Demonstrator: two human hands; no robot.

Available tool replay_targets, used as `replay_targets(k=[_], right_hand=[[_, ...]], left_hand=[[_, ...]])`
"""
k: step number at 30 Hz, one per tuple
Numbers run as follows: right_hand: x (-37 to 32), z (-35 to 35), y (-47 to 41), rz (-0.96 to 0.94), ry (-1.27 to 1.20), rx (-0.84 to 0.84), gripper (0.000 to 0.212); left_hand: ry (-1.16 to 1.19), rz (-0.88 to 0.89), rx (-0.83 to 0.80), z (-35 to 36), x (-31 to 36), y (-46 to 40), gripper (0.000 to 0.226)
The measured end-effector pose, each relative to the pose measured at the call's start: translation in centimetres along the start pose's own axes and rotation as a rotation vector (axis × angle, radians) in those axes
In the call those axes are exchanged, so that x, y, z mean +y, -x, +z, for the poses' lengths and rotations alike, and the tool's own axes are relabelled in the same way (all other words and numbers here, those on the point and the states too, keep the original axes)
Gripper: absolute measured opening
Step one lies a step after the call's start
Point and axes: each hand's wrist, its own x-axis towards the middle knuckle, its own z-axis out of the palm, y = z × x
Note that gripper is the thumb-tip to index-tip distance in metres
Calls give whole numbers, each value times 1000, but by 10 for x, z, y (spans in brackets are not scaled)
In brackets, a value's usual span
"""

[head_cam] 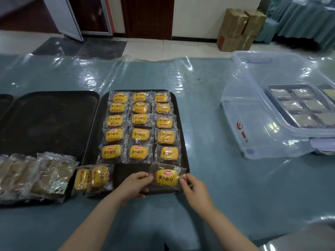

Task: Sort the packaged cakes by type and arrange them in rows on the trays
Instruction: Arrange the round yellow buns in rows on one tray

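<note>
I'm pinching a cake (166,177) btwn both hands, left (138,183) & right (194,189), long axis crosswise, at tray's (184,142) near right corner.

Bare tray floor (130,171) lies open in the near row, hemmed by two loose yellow cakes (94,178) leftward and the held cake (166,177) rightward.
</note>
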Motion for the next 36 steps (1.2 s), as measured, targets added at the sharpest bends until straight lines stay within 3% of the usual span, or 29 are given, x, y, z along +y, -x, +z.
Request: replay_targets(k=[8,17,28,36], right_hand=[[-1,-6,-24,132,65,-79,20],[-6,-6,-46,172,340,-135,24],[-6,-2,-47,53,582,-54,23],[-5,2,-48,85,599,-38,21]], left_hand=[[-282,49,134,12,-4,-11,22],[-553,37,172,17,-3,-24,28],[-681,51,198,22,-4,-37,29],[-730,67,234,21,-8,-42,33]])
